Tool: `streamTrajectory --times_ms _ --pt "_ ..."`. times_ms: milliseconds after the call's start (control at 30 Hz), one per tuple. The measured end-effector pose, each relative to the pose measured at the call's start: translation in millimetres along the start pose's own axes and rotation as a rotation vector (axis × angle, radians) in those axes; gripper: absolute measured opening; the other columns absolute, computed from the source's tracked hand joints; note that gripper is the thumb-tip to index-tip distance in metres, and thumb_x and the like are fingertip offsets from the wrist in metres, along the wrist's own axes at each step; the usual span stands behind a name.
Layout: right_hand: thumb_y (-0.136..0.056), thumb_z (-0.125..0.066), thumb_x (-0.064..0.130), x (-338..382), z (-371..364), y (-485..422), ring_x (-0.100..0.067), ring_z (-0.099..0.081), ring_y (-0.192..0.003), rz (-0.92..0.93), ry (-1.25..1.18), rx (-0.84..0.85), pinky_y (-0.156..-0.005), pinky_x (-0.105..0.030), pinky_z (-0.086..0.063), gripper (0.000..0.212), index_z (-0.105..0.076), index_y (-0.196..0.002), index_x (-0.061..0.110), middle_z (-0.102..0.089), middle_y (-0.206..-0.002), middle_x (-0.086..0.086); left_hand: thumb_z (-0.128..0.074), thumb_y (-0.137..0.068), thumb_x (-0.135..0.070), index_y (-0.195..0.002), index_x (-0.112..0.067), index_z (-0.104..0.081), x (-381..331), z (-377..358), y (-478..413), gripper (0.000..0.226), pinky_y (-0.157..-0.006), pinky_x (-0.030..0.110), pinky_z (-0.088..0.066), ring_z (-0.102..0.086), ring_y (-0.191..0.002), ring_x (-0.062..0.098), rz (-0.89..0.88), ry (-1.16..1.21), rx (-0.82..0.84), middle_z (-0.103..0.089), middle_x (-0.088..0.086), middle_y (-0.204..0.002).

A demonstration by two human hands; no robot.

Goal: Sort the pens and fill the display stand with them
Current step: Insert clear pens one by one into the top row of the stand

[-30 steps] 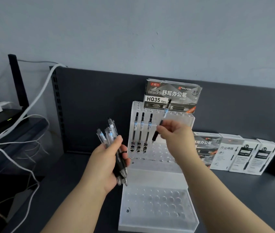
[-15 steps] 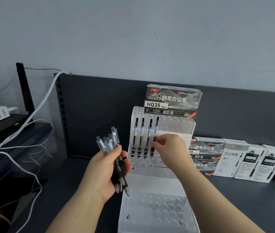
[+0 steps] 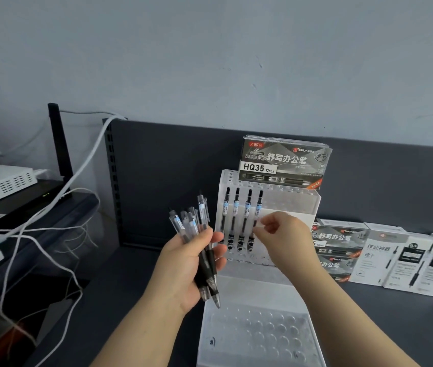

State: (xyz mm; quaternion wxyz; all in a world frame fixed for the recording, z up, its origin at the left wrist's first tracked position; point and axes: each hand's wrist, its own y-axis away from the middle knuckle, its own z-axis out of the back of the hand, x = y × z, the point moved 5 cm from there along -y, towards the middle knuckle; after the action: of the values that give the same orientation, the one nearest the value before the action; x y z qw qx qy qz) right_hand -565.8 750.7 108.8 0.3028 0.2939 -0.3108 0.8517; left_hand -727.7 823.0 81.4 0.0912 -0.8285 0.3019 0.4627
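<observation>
Nearest you, your left hand [image 3: 183, 263] grips the bundle [image 3: 189, 227], pens near upright, tips down, just left of your right hand [image 3: 284, 234]. Right fingertips [image 3: 265, 223] sit at the fourth pen [image 3: 259, 205] in the stand [image 3: 296, 207]; pinching or clear, cannot tell. Empty holes [image 3: 286, 193] lie to its right.

One head-worn camera is looking forward and a little down, sitting close above the left hand [image 3: 183, 263] and right hand [image 3: 284, 235] and facing the display stand [image 3: 298, 207] by the wall [image 3: 210, 62].

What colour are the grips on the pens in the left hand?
Black grips, best seen in the head view.
</observation>
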Motion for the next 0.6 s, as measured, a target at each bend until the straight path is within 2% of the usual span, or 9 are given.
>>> streamTrajectory --times_ms 67,167,267,333,467,600 --pt "-0.086 -0.065 0.023 11.3 7.9 13.3 0.000 -0.052 -0.059 0.034 -0.152 -0.029 -0.049 -0.009 -0.036 0.007 -0.062 -0.088 0.017 -0.059 -0.070 0.011 -0.059 -0.090 -0.010 -0.096 -0.007 -0.064 1.2 -3.2 0.7 0.008 -0.057 0.031 -0.056 -0.069 -0.064 0.016 -0.006 -0.007 0.015 -0.072 0.007 -0.077" --pt "-0.085 -0.066 0.022 36.7 0.2 36.9 -0.001 -0.050 -0.048 0.088 -0.344 0.204 -0.047 -0.008 -0.038 0.007 -0.068 -0.080 0.018 -0.065 -0.060 0.009 -0.059 -0.090 -0.012 -0.102 -0.008 -0.064 5.2 -8.9 0.5 0.013 -0.058 0.032 -0.055 -0.071 -0.079 0.019 -0.012 -0.031 0.041 -0.073 0.008 -0.087" --pt "-0.081 -0.071 0.016 42.7 -8.3 45.7 -0.004 -0.061 -0.054 0.073 -0.465 0.350 -0.051 -0.011 -0.042 0.003 -0.068 -0.080 0.015 -0.067 -0.062 0.006 -0.060 -0.089 -0.014 -0.106 -0.009 -0.064 7.8 -16.4 1.3 0.018 -0.063 0.033 -0.055 -0.071 -0.089 0.024 -0.011 -0.042 0.080 -0.073 0.013 -0.099" --pt "-0.079 -0.073 0.011 39.3 -8.6 44.4 -0.008 -0.063 -0.055 0.043 -0.509 0.396 -0.050 -0.011 -0.041 0.005 -0.067 -0.078 0.012 -0.066 -0.062 0.004 -0.060 -0.089 -0.014 -0.104 -0.009 -0.064 8.1 -21.2 2.5 0.017 -0.062 0.033 -0.056 -0.071 -0.086 0.025 -0.010 -0.029 0.101 -0.073 0.013 -0.097" --pt "-0.080 -0.071 0.010 34.5 -6.8 42.8 -0.009 -0.059 -0.054 0.033 -0.514 0.443 -0.052 -0.017 -0.042 0.003 -0.069 -0.078 0.011 -0.066 -0.062 0.000 -0.060 -0.089 -0.017 -0.101 -0.008 -0.065 8.5 -27.5 3.8 0.016 -0.055 0.030 -0.055 -0.069 -0.068 0.019 -0.008 -0.036 0.121 -0.070 0.010 -0.080" --pt "-0.084 -0.066 0.008 22.6 1.7 32.3 -0.007 -0.054 -0.056 -0.018 -0.591 0.405 -0.057 -0.019 -0.045 0.011 -0.069 -0.074 0.013 -0.064 -0.061 0.001 -0.059 -0.091 -0.018 -0.097 -0.004 -0.063 11.3 -22.9 -0.9 0.015 -0.062 0.036 -0.057 -0.066 -0.077 0.022 -0.032 -0.019 0.042 -0.068 0.012 -0.086"
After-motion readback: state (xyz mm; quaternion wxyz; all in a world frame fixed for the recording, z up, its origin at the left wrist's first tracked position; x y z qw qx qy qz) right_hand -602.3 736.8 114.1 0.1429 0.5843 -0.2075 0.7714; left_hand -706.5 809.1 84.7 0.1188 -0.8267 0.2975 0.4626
